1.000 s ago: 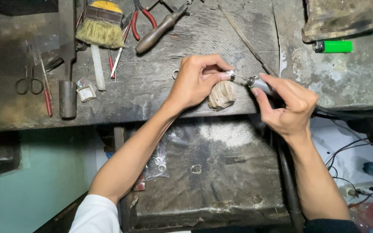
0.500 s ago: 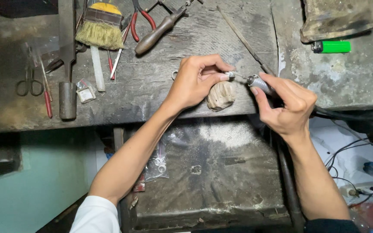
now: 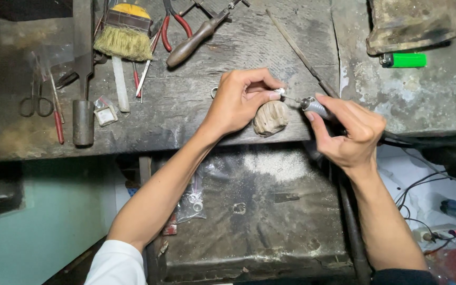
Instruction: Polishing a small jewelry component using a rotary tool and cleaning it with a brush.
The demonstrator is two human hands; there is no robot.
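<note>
My left hand (image 3: 241, 100) pinches a small silver piece (image 3: 279, 92) at its fingertips, resting it on a worn wooden bench peg (image 3: 270, 118) at the edge of the dark wooden workbench (image 3: 186, 111). My right hand (image 3: 349, 132) grips a rotary tool handpiece (image 3: 312, 106) like a pen. Its thin bit touches the silver piece from the right. The tool's dark flexible shaft runs off to the right behind my right hand.
A yellow-handled brush (image 3: 125, 34), red-handled pliers (image 3: 178, 18), a wooden-handled tool (image 3: 193, 37), scissors (image 3: 32, 100) and a metal cylinder (image 3: 83, 122) lie on the bench's left. A green lighter (image 3: 405, 59) sits at right. Below is a dusty catch tray (image 3: 249, 211); cables (image 3: 428, 195) lie at right.
Both hands have held nearly the same spot, with only slight shifts of the fingers and tool tip on the small piece.
</note>
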